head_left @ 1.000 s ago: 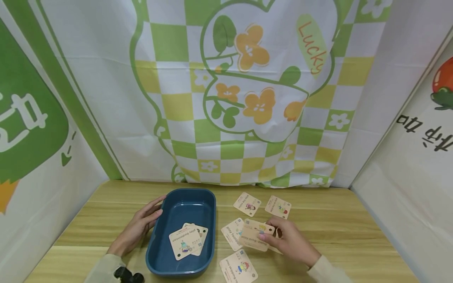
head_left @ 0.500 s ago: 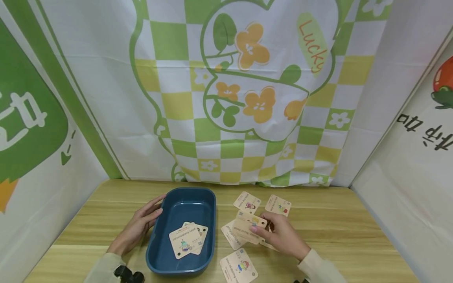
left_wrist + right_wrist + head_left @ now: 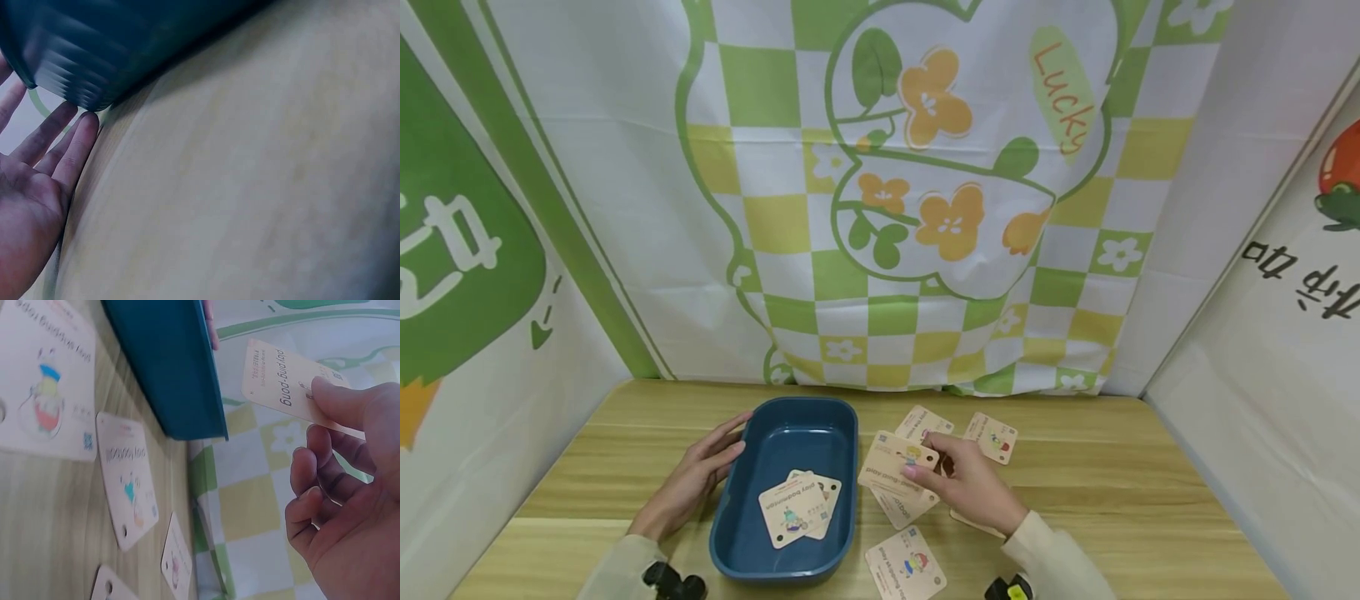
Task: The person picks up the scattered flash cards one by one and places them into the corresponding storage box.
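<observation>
My right hand pinches a square cream card between thumb and fingers. In the right wrist view this ping-pong card is lifted above the table, its printed side showing. Below it in the head view, the play football card is partly covered. My left hand rests its extended fingers against the left side of a deep blue tray; the left wrist view shows fingertips at the outer wall. Inside the tray, a play badminton card overlaps another card.
A skipping rope card lies near the front. Two more cards lie at the back, a left one and a right one. Another card shows partly below my right hand. Printed cloth hangs behind the wooden table.
My right hand has carried the ping-pong card leftward and slightly back, toward the tray. The left hand and tray have stayed in place.
</observation>
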`<state>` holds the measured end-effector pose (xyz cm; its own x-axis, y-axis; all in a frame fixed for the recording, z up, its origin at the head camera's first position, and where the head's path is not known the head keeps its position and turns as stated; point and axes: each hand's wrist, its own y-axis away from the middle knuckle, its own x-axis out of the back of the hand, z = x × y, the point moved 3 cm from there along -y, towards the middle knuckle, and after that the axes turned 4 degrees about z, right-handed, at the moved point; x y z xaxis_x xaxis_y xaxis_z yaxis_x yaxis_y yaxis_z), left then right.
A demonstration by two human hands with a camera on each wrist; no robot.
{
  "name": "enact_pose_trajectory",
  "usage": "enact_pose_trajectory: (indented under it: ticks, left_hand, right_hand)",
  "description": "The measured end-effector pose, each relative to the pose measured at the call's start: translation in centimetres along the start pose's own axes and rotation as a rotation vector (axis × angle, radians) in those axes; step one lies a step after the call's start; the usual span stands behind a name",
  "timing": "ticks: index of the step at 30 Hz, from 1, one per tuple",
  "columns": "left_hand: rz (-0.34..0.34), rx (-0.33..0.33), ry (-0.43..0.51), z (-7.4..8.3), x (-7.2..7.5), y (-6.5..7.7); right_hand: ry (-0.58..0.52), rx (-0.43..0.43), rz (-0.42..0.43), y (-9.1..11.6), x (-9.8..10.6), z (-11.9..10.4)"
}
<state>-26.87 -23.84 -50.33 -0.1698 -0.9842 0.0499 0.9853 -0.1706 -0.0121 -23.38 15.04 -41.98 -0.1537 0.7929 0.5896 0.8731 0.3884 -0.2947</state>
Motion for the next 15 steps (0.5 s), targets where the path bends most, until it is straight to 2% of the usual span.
enact_pose_trajectory:
  ticks: [9, 15]
  left_hand:
    - [0.004, 0.012, -0.012, 0.3, 0.0, 0.1]
    - [0.010, 0.015, -0.010, 0.4, 0.0, 0.1]
  right_hand:
    - [-0.068, 0.064, -0.029, -1.2, -1.5, -1.3]
    - [-0.038, 0.109, -0.024, -1.8, -2.2, -2.1]
